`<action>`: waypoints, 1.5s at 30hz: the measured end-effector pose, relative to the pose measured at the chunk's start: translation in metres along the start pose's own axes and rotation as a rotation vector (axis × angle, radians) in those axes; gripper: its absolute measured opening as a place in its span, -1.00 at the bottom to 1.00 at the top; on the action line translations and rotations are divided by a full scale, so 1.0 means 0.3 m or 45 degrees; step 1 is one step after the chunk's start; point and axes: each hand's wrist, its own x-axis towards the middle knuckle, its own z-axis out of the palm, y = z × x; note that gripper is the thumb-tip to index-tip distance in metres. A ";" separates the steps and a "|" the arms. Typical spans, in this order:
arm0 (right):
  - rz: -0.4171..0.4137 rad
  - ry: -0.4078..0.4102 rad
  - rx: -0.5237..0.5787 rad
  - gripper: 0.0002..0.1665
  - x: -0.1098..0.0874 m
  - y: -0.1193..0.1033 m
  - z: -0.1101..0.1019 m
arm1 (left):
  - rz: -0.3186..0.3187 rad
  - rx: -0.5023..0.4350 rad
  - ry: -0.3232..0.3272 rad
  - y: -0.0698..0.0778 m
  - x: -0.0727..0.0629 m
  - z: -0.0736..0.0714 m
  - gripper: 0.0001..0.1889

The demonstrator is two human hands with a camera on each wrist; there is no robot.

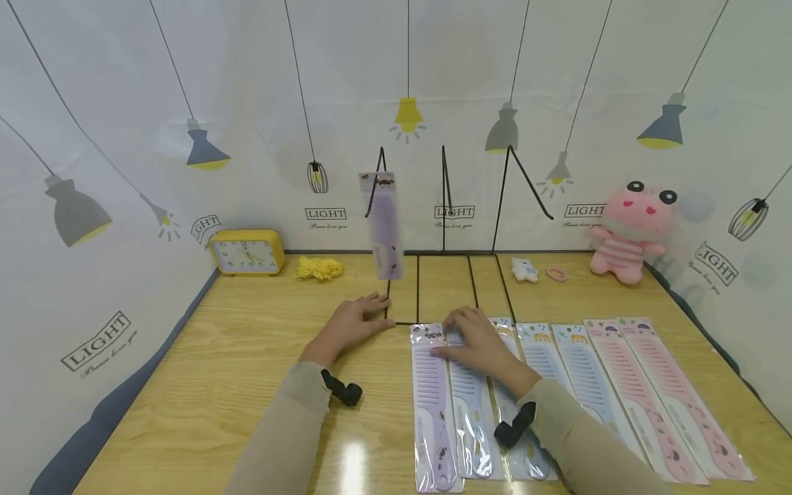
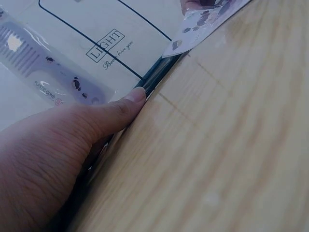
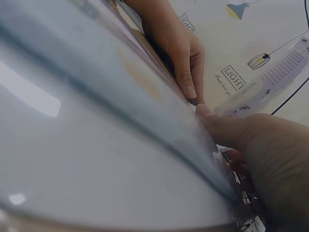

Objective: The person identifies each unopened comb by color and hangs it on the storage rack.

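My left hand (image 1: 354,320) rests at the front left corner of a black wire display rack (image 1: 417,289), thumb stretched along the front bar. My right hand (image 1: 485,347) pinches the top right edge of a packaged purple comb (image 1: 436,426), thumb on top. That package's top end (image 2: 203,24) shows slightly raised in the left wrist view. Another packaged purple comb (image 1: 385,227) hangs from the rack's left hook. Under and beside my right hand lie packaged blue combs (image 1: 473,433), partly covered by the hand and sleeve.
Two packaged pink combs (image 1: 680,399) end the row at right. Behind the left hand stand a yellow clock (image 1: 247,252) and a yellow yarn bundle (image 1: 318,268). A small white toy (image 1: 524,269), a pink ring (image 1: 557,274) and a pink plush (image 1: 628,237) sit at back right.
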 end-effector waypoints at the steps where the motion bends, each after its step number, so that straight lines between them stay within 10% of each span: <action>1: -0.007 0.002 0.013 -0.48 -0.001 -0.001 0.000 | 0.001 -0.001 -0.001 -0.001 -0.001 0.000 -0.35; 30: 0.016 0.151 0.565 -0.84 -0.002 -0.009 0.003 | -0.015 -0.018 -0.010 0.001 -0.003 0.000 -0.36; 45: 0.410 0.119 1.132 -0.67 0.006 -0.060 -0.051 | -0.015 -0.009 -0.018 0.010 -0.009 -0.003 -0.37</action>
